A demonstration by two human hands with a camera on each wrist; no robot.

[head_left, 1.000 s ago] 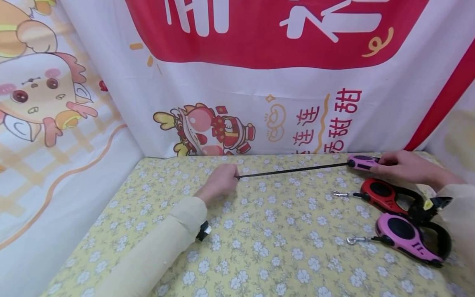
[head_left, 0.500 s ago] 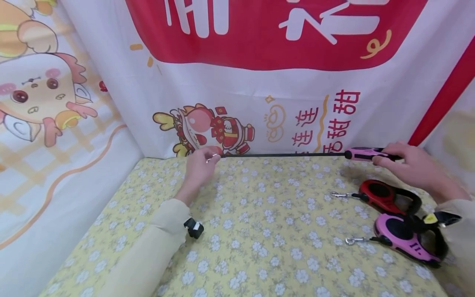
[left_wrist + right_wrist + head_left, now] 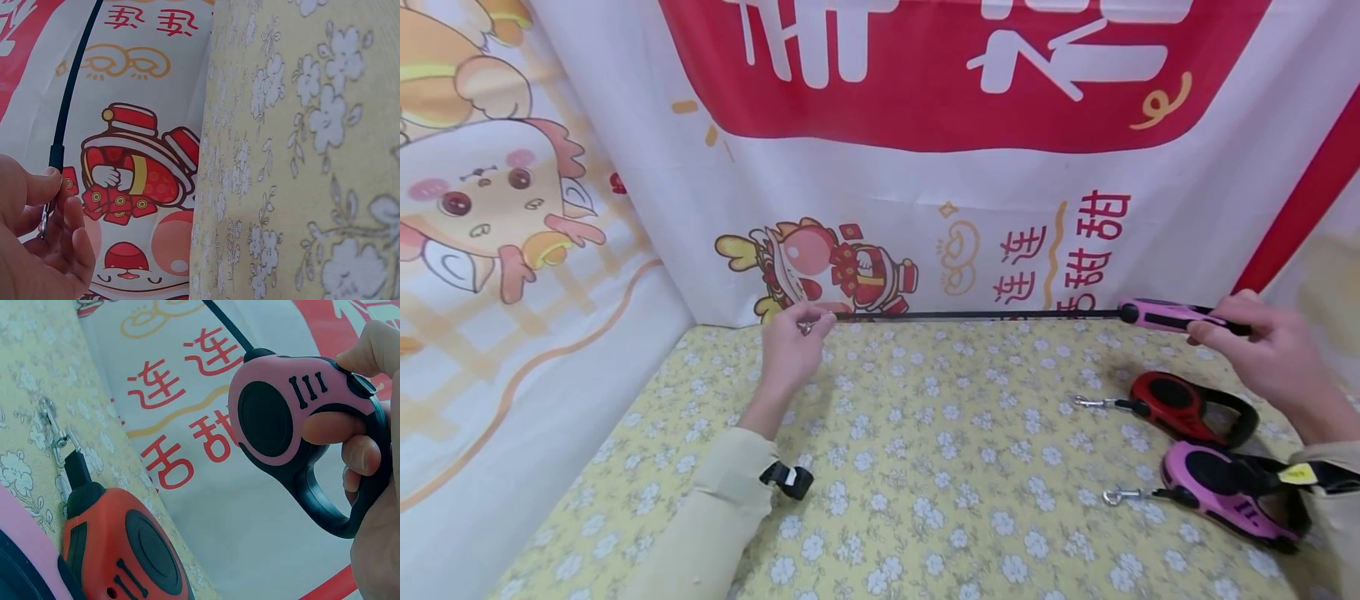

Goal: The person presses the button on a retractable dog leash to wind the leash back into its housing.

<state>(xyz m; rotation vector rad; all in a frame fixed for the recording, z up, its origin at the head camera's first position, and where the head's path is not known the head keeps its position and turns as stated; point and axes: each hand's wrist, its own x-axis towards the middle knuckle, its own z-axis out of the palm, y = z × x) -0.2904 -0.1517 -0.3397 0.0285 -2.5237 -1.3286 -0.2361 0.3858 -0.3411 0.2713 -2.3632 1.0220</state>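
Note:
My right hand grips the black handle of a pink retractable dog leash, fingers through the loop and thumb at the button on top. From its nozzle a black leash cord runs taut to the left, raised above the far part of the table. At the other end my left hand pinches the cord's end and its metal clip between thumb and fingers. Below the right hand lie a red retractable leash and a second pink retractable leash, clips pointing left.
A flowered yellow cloth covers the table. Behind it hangs a white and red printed curtain, close to both hands, and another printed sheet closes off the left side. Black wrist straps are worn on the sleeves.
Both hands have risen and the left has moved left, drawing the cord out longer. The held pink leash has lifted off the table, lately shifting slightly right. The other leashes stay in place.

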